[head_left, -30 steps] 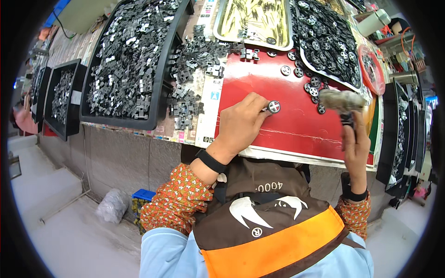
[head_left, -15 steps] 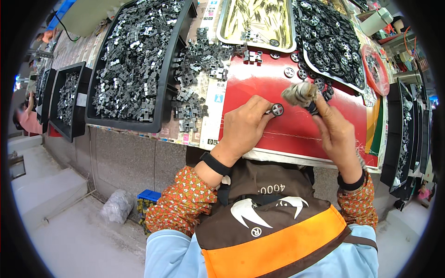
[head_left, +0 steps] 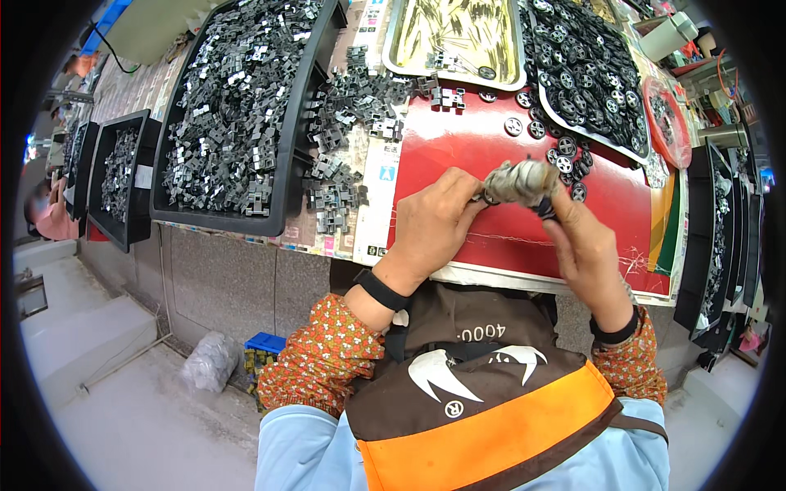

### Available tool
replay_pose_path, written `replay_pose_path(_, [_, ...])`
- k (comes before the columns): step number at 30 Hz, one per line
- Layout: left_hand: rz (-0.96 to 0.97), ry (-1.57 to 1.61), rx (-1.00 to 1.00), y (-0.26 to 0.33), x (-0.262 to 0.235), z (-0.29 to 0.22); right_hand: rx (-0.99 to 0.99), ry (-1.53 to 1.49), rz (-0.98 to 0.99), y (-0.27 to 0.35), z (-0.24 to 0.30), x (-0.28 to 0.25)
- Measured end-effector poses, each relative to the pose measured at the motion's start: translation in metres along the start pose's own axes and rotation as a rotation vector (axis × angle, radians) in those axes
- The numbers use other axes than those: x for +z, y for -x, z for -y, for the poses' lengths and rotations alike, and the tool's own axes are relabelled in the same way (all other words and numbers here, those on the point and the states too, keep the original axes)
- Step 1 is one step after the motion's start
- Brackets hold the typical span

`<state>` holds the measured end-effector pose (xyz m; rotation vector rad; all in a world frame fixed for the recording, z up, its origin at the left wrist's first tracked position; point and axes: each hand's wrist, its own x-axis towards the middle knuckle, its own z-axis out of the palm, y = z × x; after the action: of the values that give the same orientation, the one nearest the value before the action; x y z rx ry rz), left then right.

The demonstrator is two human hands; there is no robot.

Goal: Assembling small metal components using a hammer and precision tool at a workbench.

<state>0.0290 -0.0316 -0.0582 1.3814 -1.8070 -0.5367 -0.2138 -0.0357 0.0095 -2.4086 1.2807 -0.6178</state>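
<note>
Both hands meet over the red mat (head_left: 491, 147): my left hand (head_left: 434, 229) pinches a small black round wheel (head_left: 489, 197), my right hand (head_left: 583, 245) grips a grey cloth-wrapped tool (head_left: 520, 180). Wheel seems light, stiff; best pinched by its rim.

Hands (head_left: 434, 225) on hammer (head_left: 517, 180) over mat (head_left: 475, 147)

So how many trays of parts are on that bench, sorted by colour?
Black trays of grey brackets: 2
Metal tray of brass pins: 1
Tray of black wheels: 1
Total: 4 clearly seen; the dark bins at the right edge are too unclear to count.
</note>
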Motion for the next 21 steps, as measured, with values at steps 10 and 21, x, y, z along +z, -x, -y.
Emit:
replay_pose_path(10, [0.022,0.023,-0.016,0.001,0.0,0.001,-0.173,-0.09,-0.231,-0.009,0.009,-0.026])
replay_pose_path(21, [-0.015,0.117,-0.098,0.0,-0.003,0.005,0.166,-0.005,-0.242,0.02,-0.031,-0.029])
